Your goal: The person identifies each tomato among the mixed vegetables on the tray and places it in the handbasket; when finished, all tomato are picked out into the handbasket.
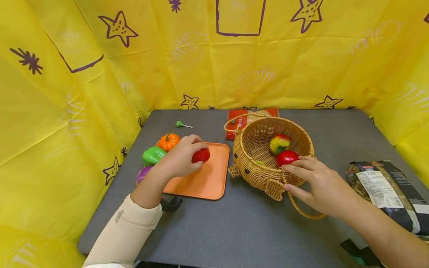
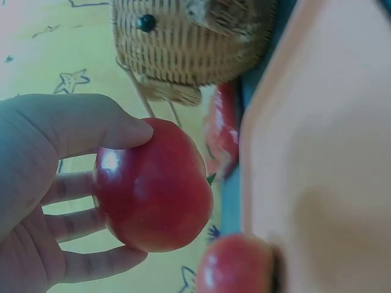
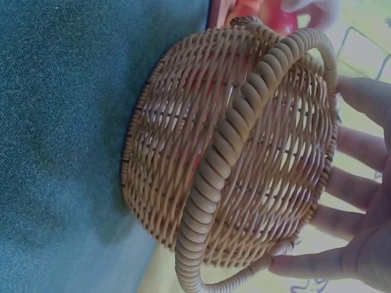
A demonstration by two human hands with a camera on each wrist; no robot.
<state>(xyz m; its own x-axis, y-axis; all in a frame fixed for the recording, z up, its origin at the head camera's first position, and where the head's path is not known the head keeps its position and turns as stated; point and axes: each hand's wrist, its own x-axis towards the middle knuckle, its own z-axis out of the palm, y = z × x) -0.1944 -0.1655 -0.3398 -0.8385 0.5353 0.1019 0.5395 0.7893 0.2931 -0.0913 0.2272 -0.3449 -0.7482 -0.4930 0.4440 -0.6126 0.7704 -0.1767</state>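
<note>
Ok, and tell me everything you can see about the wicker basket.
The wicker basket is round and tan, with woven walls, two dark beady eyes, a protruding snout, an ear-like flap and coiled loop handles. It stands upright on the gray table, right of the orange tray and partly in front of the red packet. A red-and-yellow fruit, a red fruit and something yellow-green lie inside; the right hand touches its rim.
</note>
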